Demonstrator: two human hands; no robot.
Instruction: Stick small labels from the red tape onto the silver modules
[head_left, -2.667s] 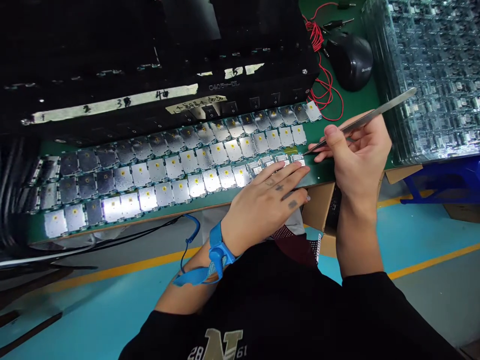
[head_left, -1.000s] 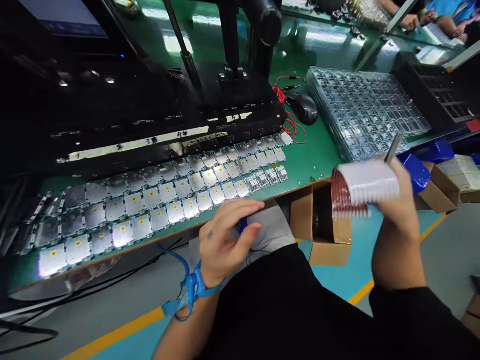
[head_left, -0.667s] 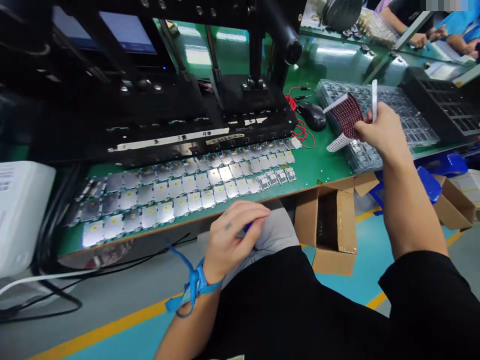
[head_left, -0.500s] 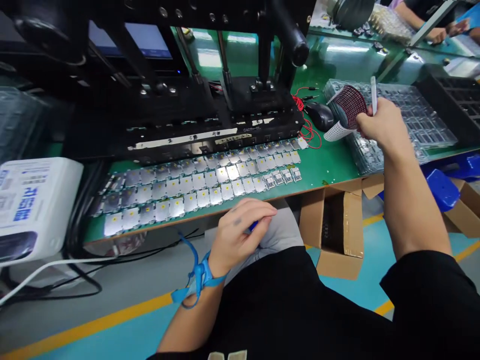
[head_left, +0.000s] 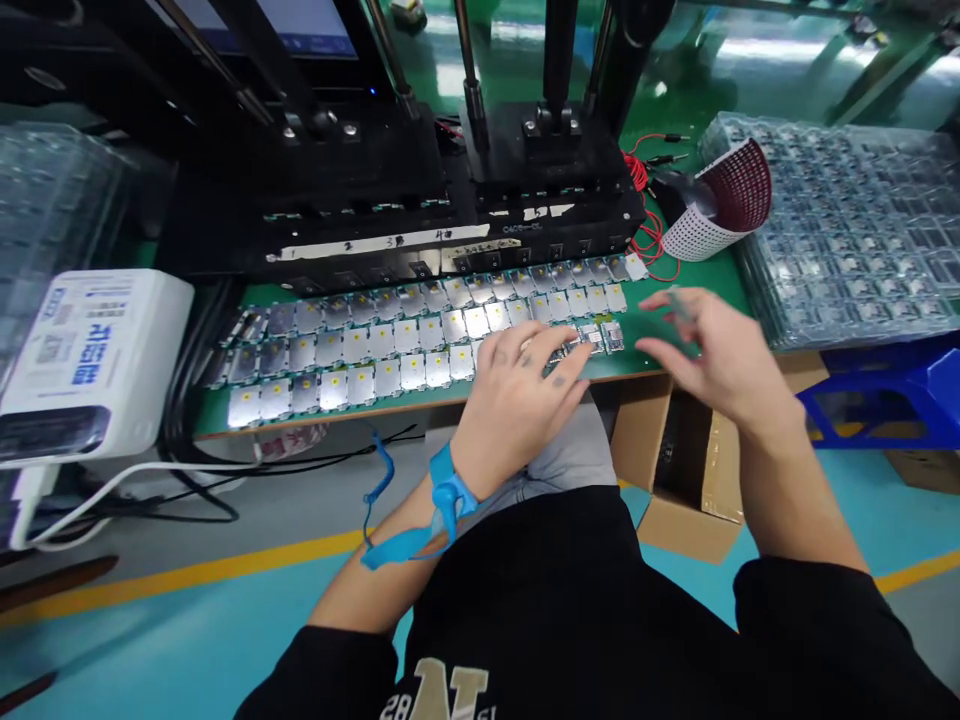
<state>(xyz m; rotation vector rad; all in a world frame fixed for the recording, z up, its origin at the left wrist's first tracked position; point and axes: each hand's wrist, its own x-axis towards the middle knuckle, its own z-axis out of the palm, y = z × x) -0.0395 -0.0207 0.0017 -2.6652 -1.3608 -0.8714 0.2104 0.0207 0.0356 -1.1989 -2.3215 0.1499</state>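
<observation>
Several rows of small circuit boards with silver metal plates [head_left: 373, 343] lie along the front of the green bench, many with a yellow dot. My left hand [head_left: 521, 395], wearing a blue wrist strap [head_left: 448, 490], reaches palm down over the right part of the front row. Its fingers are spread, and their tips lie at boards with the detailed side up [head_left: 613, 336]. Whether they touch the boards is hidden. Just right of the row's end, my right hand [head_left: 712, 350] is in the air with thumb and fingers apart, nothing visible between them.
A black fixture with levers [head_left: 390, 235] stands behind the boards. To the right are a curled mesh sheet [head_left: 705, 238], red wires [head_left: 640, 175] and stacked clear trays [head_left: 847, 230]. A white device [head_left: 127, 340] sits at left. An open cardboard box [head_left: 682, 520] is below the bench.
My right hand has let go of the white stick and come back left from the mesh sheet. My left hand has risen from my lap to the front row. The view has shifted.
</observation>
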